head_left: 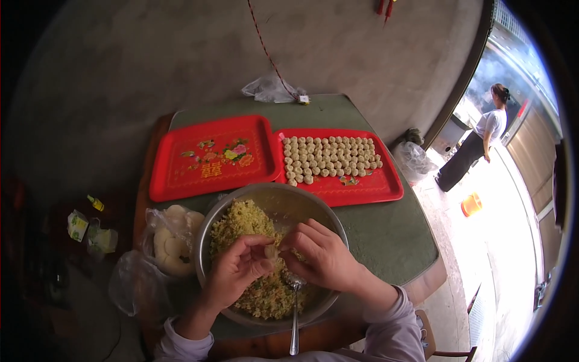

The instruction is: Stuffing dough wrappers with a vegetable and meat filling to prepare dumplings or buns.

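Over the bowl, left hand pinches apparent dough beside right hand.

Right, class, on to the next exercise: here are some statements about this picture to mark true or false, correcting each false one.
1. The round grey metal bowl holds a crumbly yellow-green mixture. True.
2. Small round pale pieces cover both red rectangular trays. False: the pieces lie only on the right tray; the left tray bears just a printed pattern.
3. The bare left hand has a small pale lump at its fingertips. True.
4. The bare right hand rests on a tray. False: the right hand is over the bowl.
5. The shiny metal spoon leans across the bowl's near rim. True.
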